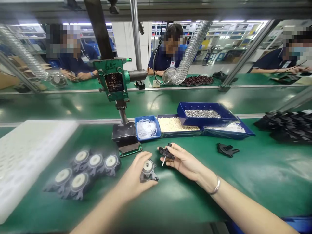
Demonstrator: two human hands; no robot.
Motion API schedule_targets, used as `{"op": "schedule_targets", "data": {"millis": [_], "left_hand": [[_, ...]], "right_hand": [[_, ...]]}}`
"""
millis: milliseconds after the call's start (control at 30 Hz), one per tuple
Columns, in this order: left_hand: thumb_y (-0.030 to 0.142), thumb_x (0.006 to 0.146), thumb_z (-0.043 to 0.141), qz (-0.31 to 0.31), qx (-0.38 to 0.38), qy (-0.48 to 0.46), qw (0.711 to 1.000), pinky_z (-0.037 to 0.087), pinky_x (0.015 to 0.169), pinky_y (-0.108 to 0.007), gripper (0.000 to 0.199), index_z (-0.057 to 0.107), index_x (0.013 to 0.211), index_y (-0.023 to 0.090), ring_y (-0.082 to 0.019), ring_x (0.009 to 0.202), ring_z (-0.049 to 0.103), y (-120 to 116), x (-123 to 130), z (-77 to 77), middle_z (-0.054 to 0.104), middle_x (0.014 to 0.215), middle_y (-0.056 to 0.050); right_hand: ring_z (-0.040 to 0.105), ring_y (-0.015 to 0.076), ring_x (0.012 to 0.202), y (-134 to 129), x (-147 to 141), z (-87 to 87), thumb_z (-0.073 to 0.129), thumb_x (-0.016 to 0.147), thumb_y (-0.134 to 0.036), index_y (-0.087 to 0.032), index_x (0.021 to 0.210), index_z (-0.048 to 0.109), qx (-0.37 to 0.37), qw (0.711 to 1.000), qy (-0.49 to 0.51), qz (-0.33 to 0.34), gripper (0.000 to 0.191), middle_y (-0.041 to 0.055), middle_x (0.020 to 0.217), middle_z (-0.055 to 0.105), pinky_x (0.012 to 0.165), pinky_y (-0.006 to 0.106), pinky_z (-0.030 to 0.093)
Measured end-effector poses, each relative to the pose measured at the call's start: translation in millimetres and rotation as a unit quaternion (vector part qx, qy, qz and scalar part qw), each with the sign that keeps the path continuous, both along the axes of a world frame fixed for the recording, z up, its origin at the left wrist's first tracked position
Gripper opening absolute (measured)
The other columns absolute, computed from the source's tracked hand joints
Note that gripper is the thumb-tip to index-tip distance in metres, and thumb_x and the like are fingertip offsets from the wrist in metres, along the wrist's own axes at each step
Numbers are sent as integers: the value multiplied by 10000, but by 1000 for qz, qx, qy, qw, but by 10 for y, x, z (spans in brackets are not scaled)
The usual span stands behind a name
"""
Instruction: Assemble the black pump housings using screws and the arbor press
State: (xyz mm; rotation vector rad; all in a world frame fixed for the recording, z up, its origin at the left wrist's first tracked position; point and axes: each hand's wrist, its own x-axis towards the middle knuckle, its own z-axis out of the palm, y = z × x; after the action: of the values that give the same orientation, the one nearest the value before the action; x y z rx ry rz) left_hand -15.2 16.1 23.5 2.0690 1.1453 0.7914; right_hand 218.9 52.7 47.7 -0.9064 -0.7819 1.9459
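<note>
My left hand [136,174] is curled round a dark housing [148,166] with a pale round centre, thumb below it and fingers above. Just to the right, my right hand [181,159] pinches a small black part [166,152], from which a thin white pin [163,161] points down. The two held pieces are apart. On the green table to the left lie several similar housings with white discs [79,181]. A lone black bracket [226,149] rests to the right of my right hand.
Behind my hands stand a press base [124,133], a blue tray of white rings [147,127], a bin of cream pieces [179,124] and a bin of metal pins [202,113]. A white board [31,152] lies left; black parts [287,126] pile up right. People sit opposite.
</note>
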Motion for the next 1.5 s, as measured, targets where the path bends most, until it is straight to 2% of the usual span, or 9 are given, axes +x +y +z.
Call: {"op": "schedule_targets", "data": {"millis": [167, 367, 567, 733, 933, 1167, 1333, 1433, 1500], "left_hand": [[273, 693, 827, 38, -136, -119, 983, 400, 1124, -504, 950, 276, 1465, 218, -322, 1341, 472, -10, -16, -123, 478, 1435, -173], [265, 684, 835, 75, -161, -149, 973, 428, 1103, -514, 1044, 186, 1500, 216, -350, 1359, 448, -51, 58, -163, 447, 1473, -192], [287, 698, 835, 72, -194, -145, 968, 470, 1057, -514, 1082, 115, 1504, 233, -352, 1327, 489, -63, 49, -203, 467, 1450, -197], [293, 707, 842, 55, -116, -141, 982, 487, 1024, -521, 1060, 117, 1480, 281, -324, 1255, 559, -76, 41, -263, 528, 1366, -161], [360, 762, 794, 10, 13, -132, 991, 497, 1015, -464, 611, 453, 1260, 270, -298, 1255, 554, -44, 30, -323, 544, 1313, -140], [358, 678, 857, 2, 12, -134, 991, 491, 1012, -464, 670, 481, 1221, 242, -308, 1250, 559, 8, 9, -371, 562, 1318, -152], [340, 639, 884, 4, -11, -146, 989, 473, 1017, -492, 677, 486, 1177, 240, -317, 1240, 556, 28, 41, -402, 554, 1320, -141], [301, 597, 908, 30, -30, -136, 990, 481, 997, -489, 693, 504, 1154, 219, -312, 1174, 589, -21, 71, -332, 598, 1228, -122], [302, 582, 914, 37, -30, -131, 990, 491, 987, -469, 687, 525, 1141, 214, -310, 1150, 601, -65, 38, -176, 609, 1199, -115]], "right_hand": [[653, 136, 760, 82, -261, 177, 765, 829, -354, -189, 831, 496, 86, 995, -45, 7, 316, 1, 940, 647, 566, 192, 451], [577, 114, 786, 75, -550, 159, 807, 746, -408, -176, 831, 580, 141, 980, -138, 19, 336, 45, 1191, 561, 526, 170, 445], [561, 224, 1121, 1, -524, 88, 749, 818, -375, -194, 851, 624, 262, 935, -239, 8, 223, 82, 1258, 500, 887, 323, 510], [395, 245, 1306, -167, -461, 31, 668, 900, -292, -249, 989, 593, 386, 831, -398, 48, 124, 80, 1296, 442, 1074, 399, 371], [417, 233, 1272, -230, -458, -87, 584, 949, -280, -223, 817, 400, 379, 823, -416, 73, 234, 85, 1218, 412, 1010, 372, 431], [428, 219, 1260, -197, -477, -86, 562, 961, -287, -224, 818, 367, 389, 825, -399, 91, 250, 90, 1220, 364, 1011, 368, 441], [416, 227, 1266, -227, -490, -132, 549, 963, -306, -224, 816, 363, 403, 805, -432, 64, 252, 96, 1213, 392, 1002, 373, 437], [439, 238, 1256, -157, -434, -2, 566, 956, -351, -217, 836, 407, 423, 789, -433, 109, 240, 106, 1270, 410, 1010, 394, 437], [434, 262, 1273, -38, -383, 240, 582, 946, -387, -211, 865, 463, 464, 764, -429, 129, 228, 117, 1304, 429, 1033, 430, 420]]}}
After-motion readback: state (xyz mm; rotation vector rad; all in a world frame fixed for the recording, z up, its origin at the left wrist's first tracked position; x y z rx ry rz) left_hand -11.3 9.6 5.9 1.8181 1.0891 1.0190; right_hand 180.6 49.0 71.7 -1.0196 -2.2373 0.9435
